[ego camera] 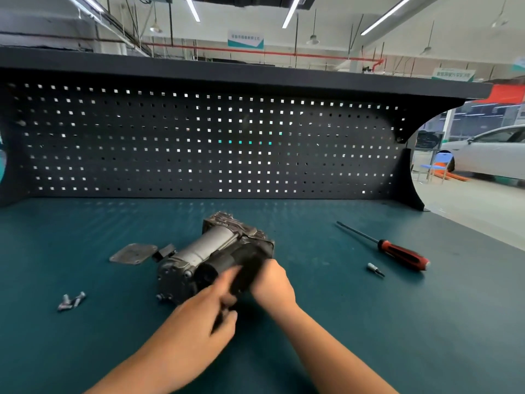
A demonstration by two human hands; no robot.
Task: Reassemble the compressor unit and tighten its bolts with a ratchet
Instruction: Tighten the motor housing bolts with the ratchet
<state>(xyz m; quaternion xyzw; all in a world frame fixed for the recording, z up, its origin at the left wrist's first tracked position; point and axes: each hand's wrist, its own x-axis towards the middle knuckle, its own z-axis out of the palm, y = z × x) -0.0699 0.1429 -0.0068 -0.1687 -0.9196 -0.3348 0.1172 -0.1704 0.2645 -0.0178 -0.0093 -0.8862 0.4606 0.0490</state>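
Note:
The grey and black compressor unit [210, 254] lies on its side in the middle of the teal bench. My right hand [272, 282] grips its black motor end from the right. My left hand [207, 308] is blurred at the near end of the unit, fingers curled around a small dark part that I cannot make out. A flat grey cover plate [133, 253] lies just left of the unit. Several loose bolts [71, 301] lie further left, near me.
A red-and-black handled driver [397, 253] lies to the right, its shaft pointing back left. A small socket bit [375, 269] sits beside it. A dark pegboard [199, 143] closes the back of the bench [369, 336]. The bench's right edge runs off diagonally.

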